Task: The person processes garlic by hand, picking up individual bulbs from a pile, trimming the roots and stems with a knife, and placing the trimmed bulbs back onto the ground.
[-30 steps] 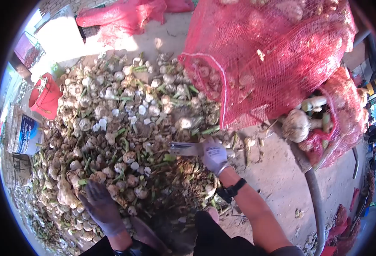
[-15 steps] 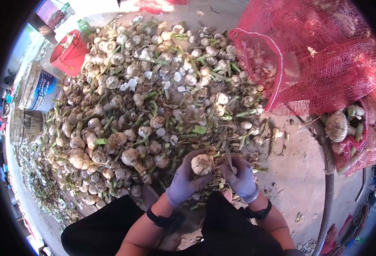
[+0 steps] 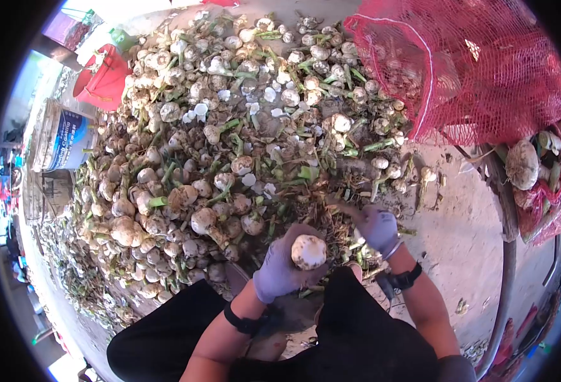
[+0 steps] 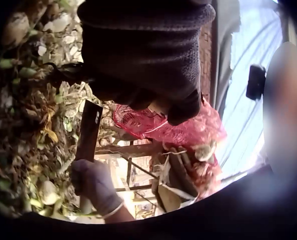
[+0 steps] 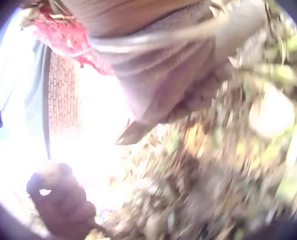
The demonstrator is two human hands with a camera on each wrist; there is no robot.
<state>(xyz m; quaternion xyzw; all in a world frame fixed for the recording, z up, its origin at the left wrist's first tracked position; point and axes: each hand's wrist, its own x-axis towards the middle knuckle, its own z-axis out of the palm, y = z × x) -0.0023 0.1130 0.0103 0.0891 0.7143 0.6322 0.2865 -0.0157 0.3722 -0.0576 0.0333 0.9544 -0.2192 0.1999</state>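
In the head view my gloved left hand (image 3: 280, 264) grips a garlic bulb (image 3: 308, 252) over my lap, its flat white cut face turned up. To the right and a little farther off, my gloved right hand (image 3: 377, 227) holds a knife (image 3: 347, 208). The left wrist view shows the knife's broad, straight blade (image 4: 90, 131) standing out from the right fist. There the left glove (image 4: 143, 55) is dark in shadow, its fingers curled, with the bulb mostly hidden. Motion blurs the right glove (image 5: 163, 75) in the right wrist view.
A wide heap of garlic bulbs with stalks (image 3: 185, 153) covers the ground ahead and left. Red mesh sacks (image 3: 471, 70) stand at the right, by a curved metal bar (image 3: 504, 299). A red bucket (image 3: 102, 86) and a labelled paint pail (image 3: 70, 140) stand at the left.
My left hand has left the heap and come back over my lap with a bulb. The right hand brought the knife to it, then moved away right. The bulb's brown root end is now white.
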